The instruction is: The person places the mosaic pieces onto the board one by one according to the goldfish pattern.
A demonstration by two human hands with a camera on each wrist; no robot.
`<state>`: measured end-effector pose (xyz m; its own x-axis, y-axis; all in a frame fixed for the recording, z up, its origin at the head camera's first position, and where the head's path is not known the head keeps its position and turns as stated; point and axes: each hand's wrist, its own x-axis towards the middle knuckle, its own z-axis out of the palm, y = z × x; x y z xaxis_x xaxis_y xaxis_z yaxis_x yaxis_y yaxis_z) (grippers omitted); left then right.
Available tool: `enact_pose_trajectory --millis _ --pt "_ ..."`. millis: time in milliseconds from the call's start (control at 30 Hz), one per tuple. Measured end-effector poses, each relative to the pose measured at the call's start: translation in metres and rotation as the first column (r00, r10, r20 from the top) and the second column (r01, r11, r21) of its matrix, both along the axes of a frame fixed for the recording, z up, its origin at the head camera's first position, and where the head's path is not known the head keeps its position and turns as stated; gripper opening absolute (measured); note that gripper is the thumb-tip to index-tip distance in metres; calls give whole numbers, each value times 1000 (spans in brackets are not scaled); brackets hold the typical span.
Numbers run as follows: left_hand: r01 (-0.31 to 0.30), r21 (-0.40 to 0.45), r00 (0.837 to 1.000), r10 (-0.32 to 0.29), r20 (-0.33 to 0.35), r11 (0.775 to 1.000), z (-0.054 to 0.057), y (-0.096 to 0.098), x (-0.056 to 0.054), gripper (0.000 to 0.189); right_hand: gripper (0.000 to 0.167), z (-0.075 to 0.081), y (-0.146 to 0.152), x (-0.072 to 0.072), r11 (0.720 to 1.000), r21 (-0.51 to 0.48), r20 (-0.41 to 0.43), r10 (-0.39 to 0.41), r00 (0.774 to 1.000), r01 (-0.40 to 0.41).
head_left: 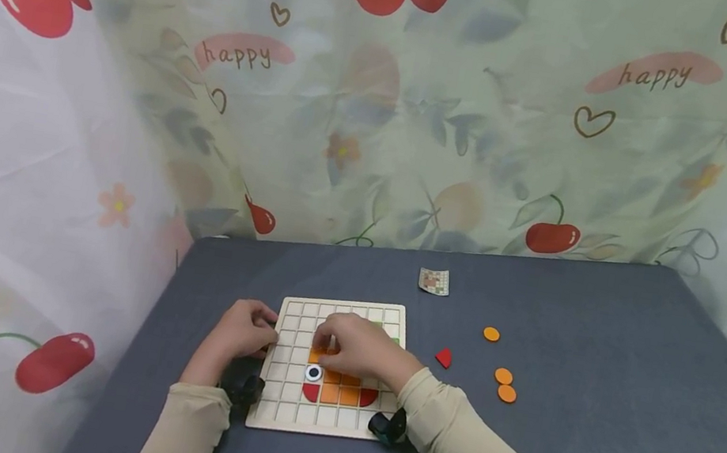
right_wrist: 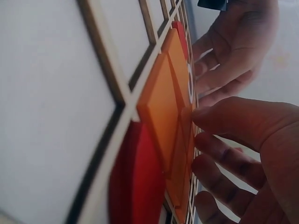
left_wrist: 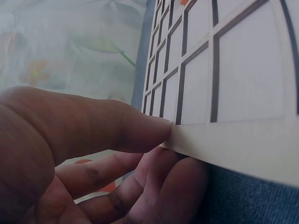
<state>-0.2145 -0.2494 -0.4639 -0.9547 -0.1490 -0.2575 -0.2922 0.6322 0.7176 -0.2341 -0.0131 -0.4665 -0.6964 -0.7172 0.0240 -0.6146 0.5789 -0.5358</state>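
A pale wooden grid board (head_left: 285, 412) lies on the grey table. Its left edge is between the thumb and curled fingers of my left hand (head_left: 238, 335); in the left wrist view the thumb (left_wrist: 149, 133) rests on the rim. My right hand (head_left: 361, 348) is over the board's middle, thumb and fingertips bent around an orange tile (head_left: 315, 356), which they partly hide. Below it sit a round black-and-white eye piece (head_left: 313, 373) and several orange square tiles (head_left: 330, 394), flanked by red rounded pieces (head_left: 368, 397). Green pieces (head_left: 396, 340) show behind the right hand.
Right of the board lie a loose red wedge (head_left: 444, 358) and three orange discs (head_left: 492, 334). A small printed pattern card (head_left: 434, 282) is farther back. Patterned curtains (head_left: 413, 147) hang behind and at both sides of the table.
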Motion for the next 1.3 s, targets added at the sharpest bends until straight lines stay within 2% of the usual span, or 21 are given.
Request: enact_pose_trajectory --millis 233,500,900,1300 --pt "6 -1 1000 -6 5 1000 2 3 3 33 10 -2 1 0 1000 8 -24 6 1000 -6" --pt "5 -1 1000 -5 1 1000 2 4 3 33 12 10 23 1 999 -12 -14 -37 999 37" --pt "6 -11 1000 -6 -11 1000 0 2 3 34 12 19 93 -3 992 -4 -36 -123 992 123" --pt "5 0 1000 -5 -10 1000 -5 0 -1 33 15 16 171 -1 972 5 -42 -235 971 236"
